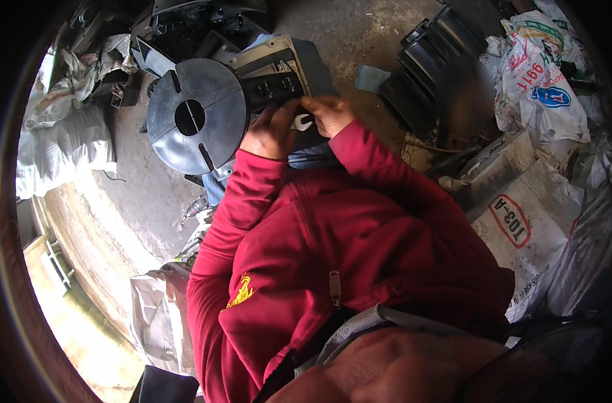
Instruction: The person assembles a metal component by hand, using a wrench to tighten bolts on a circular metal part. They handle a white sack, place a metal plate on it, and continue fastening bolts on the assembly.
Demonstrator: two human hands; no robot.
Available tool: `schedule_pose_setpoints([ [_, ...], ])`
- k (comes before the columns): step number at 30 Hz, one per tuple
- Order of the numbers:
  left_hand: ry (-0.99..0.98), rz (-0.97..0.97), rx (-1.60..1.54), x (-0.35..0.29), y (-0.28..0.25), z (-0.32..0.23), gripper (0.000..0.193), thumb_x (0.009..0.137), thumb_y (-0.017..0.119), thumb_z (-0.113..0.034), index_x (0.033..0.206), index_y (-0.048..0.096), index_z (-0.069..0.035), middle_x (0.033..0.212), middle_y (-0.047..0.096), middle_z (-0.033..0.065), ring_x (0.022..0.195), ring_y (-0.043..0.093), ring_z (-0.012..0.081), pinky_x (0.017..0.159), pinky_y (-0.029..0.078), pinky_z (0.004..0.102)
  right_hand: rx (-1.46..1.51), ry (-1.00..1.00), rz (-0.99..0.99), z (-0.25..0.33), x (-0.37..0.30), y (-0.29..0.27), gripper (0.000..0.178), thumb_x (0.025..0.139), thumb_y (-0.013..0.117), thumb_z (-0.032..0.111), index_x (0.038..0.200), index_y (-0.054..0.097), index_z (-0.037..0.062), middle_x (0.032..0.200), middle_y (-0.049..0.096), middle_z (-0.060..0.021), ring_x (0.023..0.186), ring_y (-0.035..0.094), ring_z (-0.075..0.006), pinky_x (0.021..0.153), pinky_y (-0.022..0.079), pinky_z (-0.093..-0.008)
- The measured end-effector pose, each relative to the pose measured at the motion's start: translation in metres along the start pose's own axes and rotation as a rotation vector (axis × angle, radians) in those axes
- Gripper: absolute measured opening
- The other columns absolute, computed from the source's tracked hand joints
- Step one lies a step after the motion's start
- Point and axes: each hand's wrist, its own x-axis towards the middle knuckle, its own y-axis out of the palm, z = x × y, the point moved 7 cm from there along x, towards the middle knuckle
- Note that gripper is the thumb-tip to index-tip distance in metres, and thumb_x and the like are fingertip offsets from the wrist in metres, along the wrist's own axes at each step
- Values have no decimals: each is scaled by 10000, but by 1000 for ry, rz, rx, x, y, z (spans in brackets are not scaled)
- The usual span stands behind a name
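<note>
In front of my lap stands a beige and dark grey housing (272, 54) with a black strip-shaped part (273, 88) across it. My left hand (269, 136) is at the near edge of this part, its fingers curled. The pale jaw of an open-end wrench (302, 123) pokes out beside those fingers; its handle is hidden. Close by on the right, my right hand (330, 116) pinches at the part's corner, and what lies between its fingertips is hidden. A large dark grey disc (218, 94), slotted and with a round central hole, sits left of my hands.
Black plastic parts (208, 20) are piled at the back. Ribbed black pieces (430, 64) stand at the right, near white printed sacks (544, 87). Clear plastic wrapping (71, 151) lies at the left. A drill-like tool (197, 205) is on the floor beside my left arm.
</note>
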Motion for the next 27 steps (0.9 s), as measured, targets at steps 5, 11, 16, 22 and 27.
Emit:
schedule_pose_setpoints([
  [5,-50,-60,-47,-12,-6,3,192,748,744,-220,916,676,-157,783,673,45,574,645,222,473,484,310,-51,4,-26,-8,-6,-3,289,837,703,219,603,583,98,510,412,82,405,317,-6,360,199,-211],
  [11,-47,-113,-29,-18,-3,5,193,737,751,-226,892,662,-153,750,660,43,567,635,227,471,474,314,-80,-24,32,-9,-11,0,267,843,694,218,627,599,95,514,423,83,407,321,-3,364,201,-206],
  [16,-80,30,-10,-28,2,11,355,684,702,-150,1027,610,-130,814,620,63,683,628,270,579,504,355,-35,41,37,-20,-19,4,207,849,682,218,701,648,79,515,437,78,409,330,-1,369,210,-202],
  [22,-68,91,3,-27,-1,13,325,673,703,-158,989,632,-147,797,627,41,624,631,245,516,495,339,-40,-30,79,-30,-14,10,170,863,662,210,770,667,68,518,436,75,401,319,-3,367,210,-207],
  [27,-124,-82,41,-31,-14,17,293,687,719,-151,973,658,-156,803,646,43,611,639,243,497,491,329,-62,-5,85,-31,-12,17,162,852,674,217,781,686,73,523,458,73,409,339,-2,369,219,-204],
])
